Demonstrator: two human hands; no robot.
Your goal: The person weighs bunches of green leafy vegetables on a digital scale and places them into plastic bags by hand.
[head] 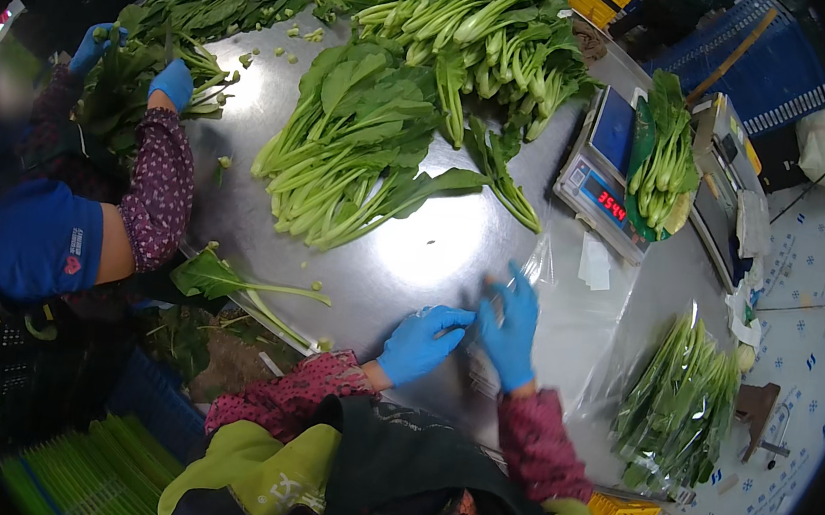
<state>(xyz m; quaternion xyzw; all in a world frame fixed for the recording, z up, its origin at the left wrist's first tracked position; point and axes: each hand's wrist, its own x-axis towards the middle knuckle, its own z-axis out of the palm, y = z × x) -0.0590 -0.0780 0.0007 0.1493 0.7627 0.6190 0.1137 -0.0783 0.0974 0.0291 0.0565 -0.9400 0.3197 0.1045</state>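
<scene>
My left hand, in a blue glove, is over the steel table with its fingers curled inward. Its fingertips meet or nearly meet my right hand, also gloved in blue. The right fingers are partly spread and blurred. Clear plastic bags lie flat beneath and beside the right hand. Whether either hand pinches any film cannot be made out. Beyond the hands lies a pile of leafy green vegetables with pale stalks. A bunch of greens rests on a digital scale whose display is lit.
Bagged greens lie at the right edge. More greens are heaped at the back. Left, a co-worker's gloved hand holds a knife at other greens. Loose stalks lie near the front edge. A blue crate stands back right.
</scene>
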